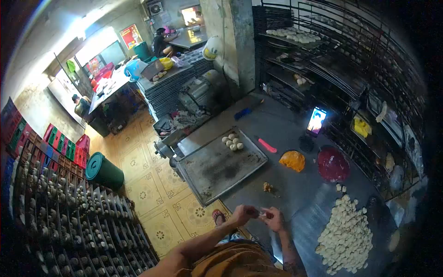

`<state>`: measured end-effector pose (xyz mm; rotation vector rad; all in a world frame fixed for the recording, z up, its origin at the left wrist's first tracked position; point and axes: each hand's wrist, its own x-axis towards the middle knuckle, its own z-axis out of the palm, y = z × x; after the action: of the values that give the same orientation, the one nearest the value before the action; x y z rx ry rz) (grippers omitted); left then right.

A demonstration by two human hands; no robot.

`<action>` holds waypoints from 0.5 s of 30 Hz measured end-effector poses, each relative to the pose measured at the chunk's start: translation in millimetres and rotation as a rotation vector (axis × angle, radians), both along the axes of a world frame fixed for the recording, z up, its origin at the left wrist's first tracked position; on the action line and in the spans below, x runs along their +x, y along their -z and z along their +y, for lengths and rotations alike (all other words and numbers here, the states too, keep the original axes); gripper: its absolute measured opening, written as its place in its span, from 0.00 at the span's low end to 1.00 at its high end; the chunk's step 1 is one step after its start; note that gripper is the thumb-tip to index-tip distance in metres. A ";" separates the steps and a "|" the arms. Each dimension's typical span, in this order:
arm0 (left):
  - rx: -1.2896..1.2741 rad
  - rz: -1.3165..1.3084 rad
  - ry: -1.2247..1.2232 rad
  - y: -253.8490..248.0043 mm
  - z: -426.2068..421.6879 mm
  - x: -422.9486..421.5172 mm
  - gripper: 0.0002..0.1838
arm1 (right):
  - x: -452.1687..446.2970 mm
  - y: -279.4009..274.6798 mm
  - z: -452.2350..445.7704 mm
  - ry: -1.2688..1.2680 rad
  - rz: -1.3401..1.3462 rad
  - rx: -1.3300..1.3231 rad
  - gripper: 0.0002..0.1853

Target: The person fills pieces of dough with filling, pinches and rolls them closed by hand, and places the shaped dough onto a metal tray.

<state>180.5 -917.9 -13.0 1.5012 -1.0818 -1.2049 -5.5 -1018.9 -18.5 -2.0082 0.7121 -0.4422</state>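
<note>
My left hand (244, 215) and my right hand (273, 218) are close together over the near edge of the dark worktop. The fingers of both are closed around a small pale piece of dough (262, 215), mostly hidden by them. Just beyond them is a small brown crumbly clump (267, 187). To the right lies a big heap of pale dough pieces (346, 235). A metal baking tray (198, 173) rests ahead and to the left, with several round dough balls (232, 142) grouped near its far side.
On the worktop (295, 198) are a pink tool (267, 145), an orange rounded mass or bowl (292, 160), a floury red dish (333, 164) and a lit phone (316, 121). Racks (300, 60) stand behind; a green bin (104, 169) is at left. Two people (161, 44) are farther back.
</note>
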 end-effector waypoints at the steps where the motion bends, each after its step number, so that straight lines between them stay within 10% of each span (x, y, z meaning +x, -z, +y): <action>1: 0.039 -0.235 0.096 -6.8 -5.7 3.4 0.09 | -0.6 1.2 0.9 0.003 0.002 0.002 0.16; 7: -0.091 -0.477 0.001 -24.7 -25.6 4.1 0.10 | 36.8 31.2 12.8 0.149 0.070 -0.188 0.11; 15: 0.026 0.233 -0.155 53.8 -54.0 105.9 0.16 | 117.0 36.9 -8.1 0.374 -0.097 -0.075 0.06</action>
<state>286.4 -971.8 -66.8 1.3963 -0.7837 -1.2529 111.5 -1027.0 -55.4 -1.9083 1.0273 -0.7902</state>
